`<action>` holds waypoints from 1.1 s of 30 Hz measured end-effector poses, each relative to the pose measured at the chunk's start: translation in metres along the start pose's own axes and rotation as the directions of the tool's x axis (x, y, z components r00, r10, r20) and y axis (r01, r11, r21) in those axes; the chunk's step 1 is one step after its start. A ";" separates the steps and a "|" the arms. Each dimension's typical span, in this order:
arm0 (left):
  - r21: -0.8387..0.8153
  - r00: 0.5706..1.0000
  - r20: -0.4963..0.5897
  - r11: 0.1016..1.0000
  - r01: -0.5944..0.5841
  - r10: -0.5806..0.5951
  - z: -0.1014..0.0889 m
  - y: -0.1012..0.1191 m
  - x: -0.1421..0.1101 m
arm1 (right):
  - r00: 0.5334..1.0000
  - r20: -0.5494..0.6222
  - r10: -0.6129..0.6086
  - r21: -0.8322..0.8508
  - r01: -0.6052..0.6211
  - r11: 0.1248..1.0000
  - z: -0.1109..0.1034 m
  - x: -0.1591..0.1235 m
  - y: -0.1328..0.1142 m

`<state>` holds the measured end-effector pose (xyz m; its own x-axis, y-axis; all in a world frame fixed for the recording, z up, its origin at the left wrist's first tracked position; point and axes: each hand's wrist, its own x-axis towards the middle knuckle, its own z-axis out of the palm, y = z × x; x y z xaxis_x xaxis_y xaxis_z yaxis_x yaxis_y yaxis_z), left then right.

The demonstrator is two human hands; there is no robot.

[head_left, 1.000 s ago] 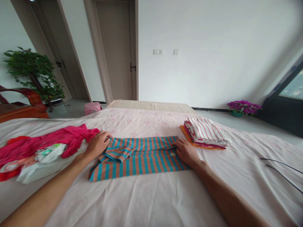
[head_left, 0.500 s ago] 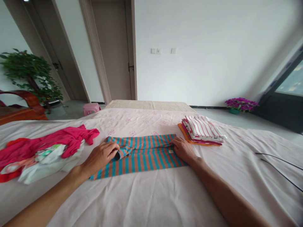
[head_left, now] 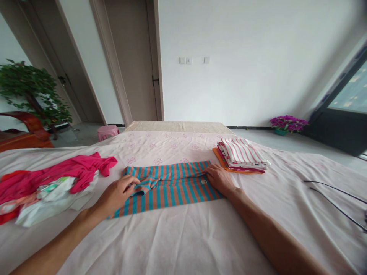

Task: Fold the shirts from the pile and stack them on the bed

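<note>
A teal-and-orange striped shirt [head_left: 172, 187] lies folded into a long band on the pale pink sheet [head_left: 183, 236]. My left hand [head_left: 114, 195] rests on its left end, fingers curled onto the folded-in sleeve. My right hand [head_left: 219, 179] presses flat on the shirt's right end, fingers pointing left near a small label.
A folded stack of red-and-white striped and orange cloths [head_left: 239, 156] sits just right of the shirt. A loose heap of pink, white and red clothes [head_left: 48, 183] lies at the left. Two thin black cables [head_left: 332, 196] cross the sheet at right. A pink stool [head_left: 106, 132] stands beyond the bed.
My left hand has slid from the shirt's far left corner toward me, onto the folded sleeve. My right hand has stayed on the right end. The view has drifted slightly.
</note>
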<state>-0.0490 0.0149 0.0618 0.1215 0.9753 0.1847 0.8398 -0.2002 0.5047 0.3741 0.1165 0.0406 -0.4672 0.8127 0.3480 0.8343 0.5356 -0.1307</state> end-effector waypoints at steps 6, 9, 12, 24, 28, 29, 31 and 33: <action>-0.149 0.986 0.141 0.983 0.108 -0.087 -0.012 -0.005 -0.005 | 0.999 -0.029 -0.021 -0.023 0.021 1.000 -0.003 -0.001 -0.004; 0.060 0.997 0.070 0.998 0.031 -0.036 -0.012 -0.001 -0.018 | 0.995 -0.045 -0.094 -0.001 0.094 0.996 -0.010 -0.001 -0.015; 0.177 1.000 0.008 0.984 0.017 -0.019 -0.010 -0.003 -0.025 | 0.975 -0.031 -0.222 0.090 0.224 0.970 -0.017 0.003 -0.040; 0.173 0.995 0.098 0.985 0.016 -0.034 -0.013 -0.017 -0.032 | 0.831 0.017 -0.555 0.235 0.537 0.810 0.016 0.051 -0.180; 0.215 0.994 0.008 0.971 0.107 -0.111 -0.008 -0.019 -0.035 | 0.854 0.050 -0.518 0.184 0.501 0.845 0.033 0.061 -0.196; 0.224 0.992 -0.019 0.966 0.126 -0.125 -0.006 -0.020 -0.035 | 0.861 0.054 -0.506 0.169 0.492 0.854 0.036 0.062 -0.198; 0.244 0.991 -0.070 0.962 0.125 -0.112 -0.003 -0.020 -0.034 | 0.877 0.058 -0.478 0.145 0.466 0.873 0.039 0.063 -0.201; 0.277 0.992 -0.119 0.957 0.082 -0.051 -0.003 -0.021 -0.033 | 0.890 0.067 -0.451 0.138 0.439 0.888 0.040 0.064 -0.203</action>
<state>-0.0722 -0.0131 0.0473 0.0151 0.9660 0.2579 0.9604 -0.0858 0.2651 0.1629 0.0688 0.0523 -0.8114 0.4975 0.3067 0.4952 0.8640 -0.0914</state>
